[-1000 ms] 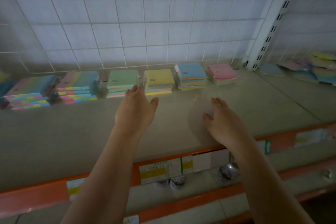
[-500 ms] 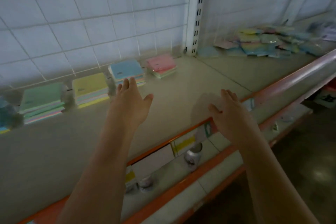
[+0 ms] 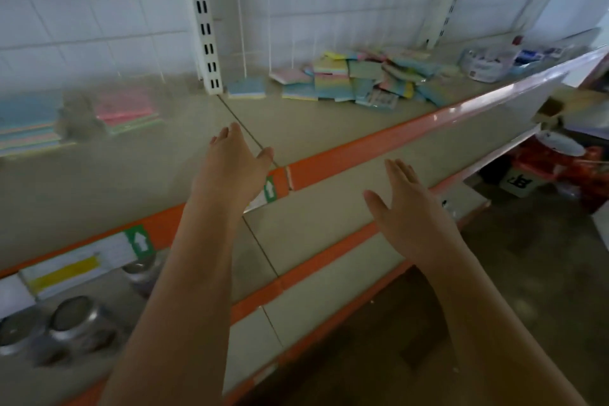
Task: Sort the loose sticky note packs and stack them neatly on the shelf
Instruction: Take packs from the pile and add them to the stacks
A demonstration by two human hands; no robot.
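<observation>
A loose heap of pastel sticky note packs (image 3: 359, 82) lies at the back of the beige shelf (image 3: 316, 128), right of the white upright. One blue pack (image 3: 246, 88) lies apart beside that upright. Neat stacks stand at the left: a pink-topped stack (image 3: 127, 110) and a blue-topped stack (image 3: 28, 123), both blurred. My left hand (image 3: 232, 165) hovers over the shelf's front edge, fingers spread, holding nothing. My right hand (image 3: 407, 211) is lower and in front of the shelf, also flat and empty.
A slotted white upright (image 3: 203, 20) splits the wire-grid back wall. An orange price rail (image 3: 362, 147) runs along the shelf front. Metal tins (image 3: 77, 323) sit on the lower shelf at left. Clear plastic bags (image 3: 487, 63) lie at the far right; red boxes (image 3: 566, 168) stand on the floor.
My view has swung right: the neat stacks slid off to the left and the loose heap has come into the middle. Both hands stayed empty and drifted right with it.
</observation>
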